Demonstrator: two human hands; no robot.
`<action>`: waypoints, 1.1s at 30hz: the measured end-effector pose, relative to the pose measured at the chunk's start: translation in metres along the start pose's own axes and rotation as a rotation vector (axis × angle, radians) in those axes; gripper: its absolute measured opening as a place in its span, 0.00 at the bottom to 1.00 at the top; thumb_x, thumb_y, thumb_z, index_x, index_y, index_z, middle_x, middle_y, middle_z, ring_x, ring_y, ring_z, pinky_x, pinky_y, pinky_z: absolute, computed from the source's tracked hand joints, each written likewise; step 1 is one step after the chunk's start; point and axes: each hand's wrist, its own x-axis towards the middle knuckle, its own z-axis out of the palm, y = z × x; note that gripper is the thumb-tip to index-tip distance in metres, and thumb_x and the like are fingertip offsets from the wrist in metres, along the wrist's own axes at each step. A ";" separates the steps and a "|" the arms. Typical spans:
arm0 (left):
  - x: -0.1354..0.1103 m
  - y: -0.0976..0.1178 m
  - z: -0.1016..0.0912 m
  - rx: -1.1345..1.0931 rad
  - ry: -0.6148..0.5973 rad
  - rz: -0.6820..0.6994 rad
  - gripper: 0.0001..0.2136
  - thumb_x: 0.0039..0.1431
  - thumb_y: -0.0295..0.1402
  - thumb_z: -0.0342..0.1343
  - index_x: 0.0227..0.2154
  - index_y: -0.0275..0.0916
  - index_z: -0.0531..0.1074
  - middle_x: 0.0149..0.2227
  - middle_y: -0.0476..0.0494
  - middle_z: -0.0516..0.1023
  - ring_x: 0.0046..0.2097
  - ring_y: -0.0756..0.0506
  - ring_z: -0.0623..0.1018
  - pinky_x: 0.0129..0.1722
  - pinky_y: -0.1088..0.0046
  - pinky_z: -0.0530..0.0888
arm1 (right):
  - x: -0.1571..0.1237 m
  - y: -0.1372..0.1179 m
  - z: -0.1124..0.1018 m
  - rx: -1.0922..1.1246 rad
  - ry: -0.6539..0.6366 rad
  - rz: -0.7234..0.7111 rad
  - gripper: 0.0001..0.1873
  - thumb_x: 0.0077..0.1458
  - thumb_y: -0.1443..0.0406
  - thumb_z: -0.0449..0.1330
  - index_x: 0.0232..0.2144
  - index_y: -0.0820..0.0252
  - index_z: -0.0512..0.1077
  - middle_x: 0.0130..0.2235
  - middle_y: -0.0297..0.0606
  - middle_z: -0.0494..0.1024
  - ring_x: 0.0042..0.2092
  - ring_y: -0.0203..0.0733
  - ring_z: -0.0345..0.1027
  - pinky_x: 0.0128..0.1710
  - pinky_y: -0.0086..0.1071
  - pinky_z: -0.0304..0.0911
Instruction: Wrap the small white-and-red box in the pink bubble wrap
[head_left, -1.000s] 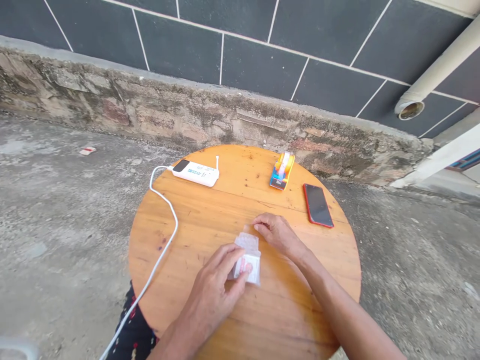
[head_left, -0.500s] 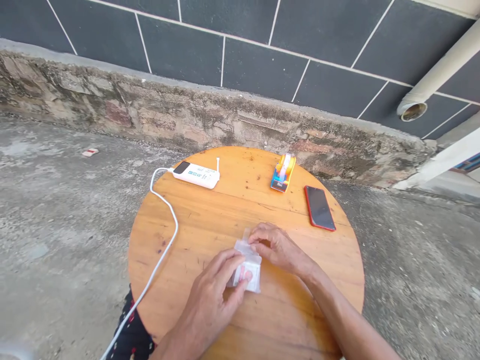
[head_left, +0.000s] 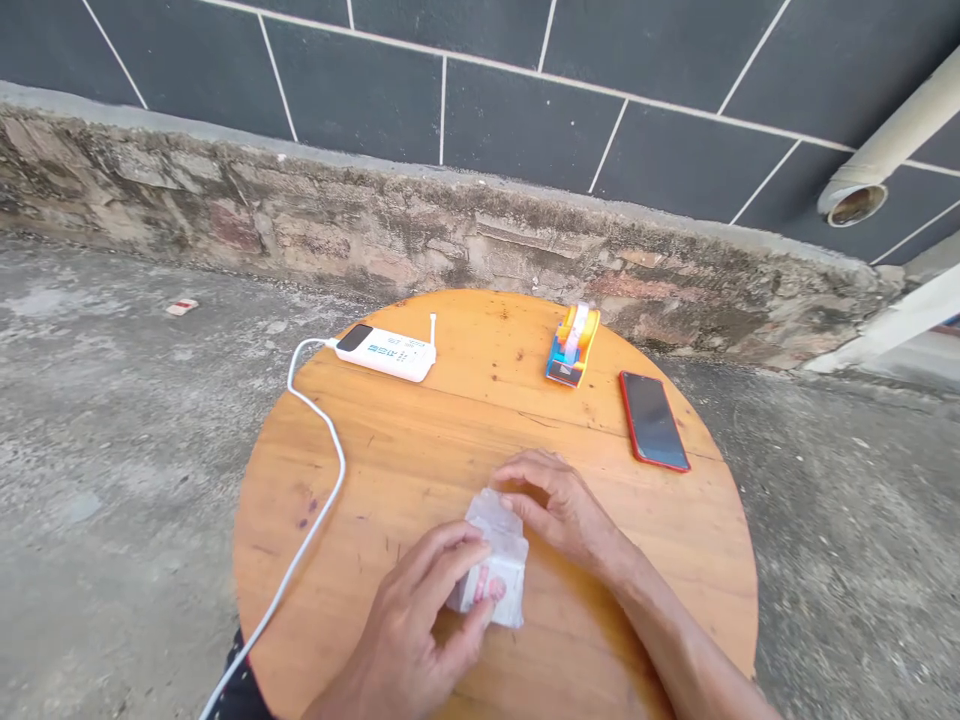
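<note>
A small whitish packet [head_left: 504, 585] in thin translucent plastic, with pink print on its near face, rests on the round wooden table. My left hand [head_left: 424, 605] grips it from the left, with the thumb on the printed face and the fingers over the upper left edge. From the far right, my right hand [head_left: 551, 505] pinches the plastic flap [head_left: 493, 510] at the packet's far end. Its thumb lies at the flap's corner, and the fingers curl over it. What exactly is inside the plastic I cannot make out.
On the table [head_left: 420, 450] lie a white power bank [head_left: 386, 352] with a white cable [head_left: 330, 505] trailing off the left edge, a yellow and blue tape dispenser [head_left: 573, 345] and a red-edged phone [head_left: 654, 420]. Behind stands a stone-footed wall [head_left: 420, 230] with a pipe [head_left: 892, 150].
The view has shifted slightly closer, and the packet sits a little lower in it. The far flap, upright-tipped before, is now folded lower under my right hand's fingers. My left hand keeps its grip.
</note>
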 end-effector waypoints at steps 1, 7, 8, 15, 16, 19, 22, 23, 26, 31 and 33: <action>-0.001 -0.001 0.001 -0.003 0.001 0.010 0.14 0.56 0.24 0.55 0.46 0.40 0.67 0.46 0.40 0.72 0.46 0.47 0.76 0.44 0.74 0.76 | -0.001 0.001 0.000 0.000 0.020 -0.013 0.06 0.58 0.68 0.59 0.38 0.55 0.73 0.39 0.36 0.78 0.42 0.41 0.69 0.44 0.36 0.59; -0.001 -0.001 -0.001 0.026 0.006 0.036 0.17 0.55 0.24 0.55 0.48 0.41 0.66 0.45 0.40 0.73 0.45 0.46 0.77 0.42 0.73 0.77 | -0.005 0.004 0.000 -0.118 -0.017 -0.057 0.04 0.57 0.65 0.61 0.37 0.54 0.74 0.42 0.37 0.79 0.42 0.43 0.69 0.44 0.39 0.56; -0.001 -0.001 -0.002 0.033 0.002 0.035 0.17 0.55 0.24 0.54 0.48 0.41 0.66 0.45 0.39 0.74 0.45 0.46 0.77 0.42 0.73 0.77 | -0.005 0.004 0.000 -0.147 -0.029 -0.052 0.06 0.56 0.64 0.62 0.38 0.54 0.74 0.42 0.37 0.79 0.42 0.44 0.68 0.43 0.40 0.56; -0.003 -0.001 -0.002 0.082 -0.018 0.041 0.16 0.56 0.25 0.55 0.48 0.41 0.66 0.45 0.39 0.75 0.45 0.45 0.77 0.43 0.72 0.77 | -0.003 0.005 0.003 -0.216 -0.106 -0.048 0.04 0.57 0.66 0.60 0.34 0.54 0.75 0.34 0.36 0.78 0.37 0.42 0.66 0.42 0.39 0.55; -0.003 -0.002 -0.001 0.082 -0.018 0.041 0.16 0.56 0.25 0.55 0.48 0.41 0.66 0.45 0.39 0.75 0.45 0.45 0.77 0.43 0.72 0.77 | -0.003 0.005 0.003 -0.203 -0.106 -0.059 0.05 0.58 0.66 0.59 0.33 0.53 0.75 0.35 0.35 0.78 0.38 0.42 0.66 0.42 0.39 0.54; -0.002 -0.001 -0.001 0.079 -0.008 0.045 0.16 0.56 0.26 0.56 0.47 0.40 0.67 0.45 0.39 0.75 0.46 0.45 0.77 0.43 0.73 0.77 | -0.003 0.003 0.003 -0.142 -0.111 -0.056 0.06 0.59 0.67 0.58 0.33 0.53 0.75 0.36 0.34 0.76 0.40 0.40 0.66 0.43 0.38 0.55; -0.001 0.000 -0.002 0.080 0.000 0.041 0.15 0.55 0.26 0.56 0.47 0.40 0.67 0.45 0.39 0.75 0.45 0.45 0.77 0.43 0.73 0.77 | -0.003 0.000 0.004 -0.105 -0.137 -0.021 0.07 0.59 0.69 0.57 0.30 0.55 0.74 0.38 0.35 0.74 0.42 0.40 0.65 0.43 0.37 0.55; -0.001 0.000 -0.002 0.079 0.002 0.038 0.15 0.55 0.26 0.56 0.47 0.40 0.67 0.45 0.39 0.75 0.45 0.45 0.78 0.43 0.73 0.77 | -0.003 -0.001 0.005 -0.113 -0.142 -0.006 0.07 0.59 0.69 0.57 0.30 0.56 0.73 0.38 0.35 0.74 0.42 0.40 0.64 0.43 0.37 0.56; 0.000 0.001 -0.002 0.075 -0.005 0.025 0.15 0.55 0.26 0.55 0.47 0.41 0.67 0.45 0.39 0.76 0.44 0.45 0.78 0.42 0.73 0.77 | -0.003 0.001 0.008 -0.161 -0.115 0.025 0.06 0.57 0.70 0.58 0.30 0.55 0.73 0.38 0.36 0.73 0.41 0.41 0.64 0.43 0.38 0.55; -0.001 -0.001 0.000 0.037 -0.010 0.009 0.16 0.55 0.25 0.55 0.48 0.40 0.67 0.45 0.40 0.75 0.45 0.46 0.78 0.43 0.74 0.77 | -0.002 0.009 0.015 -0.190 -0.056 0.060 0.05 0.54 0.70 0.61 0.32 0.54 0.72 0.36 0.35 0.75 0.39 0.42 0.65 0.42 0.38 0.55; -0.001 -0.002 0.001 0.029 -0.014 0.002 0.16 0.55 0.25 0.55 0.48 0.40 0.67 0.46 0.40 0.74 0.46 0.46 0.77 0.44 0.74 0.77 | -0.001 0.011 0.017 -0.199 -0.041 0.056 0.05 0.56 0.69 0.60 0.29 0.55 0.71 0.34 0.34 0.76 0.38 0.42 0.65 0.42 0.38 0.55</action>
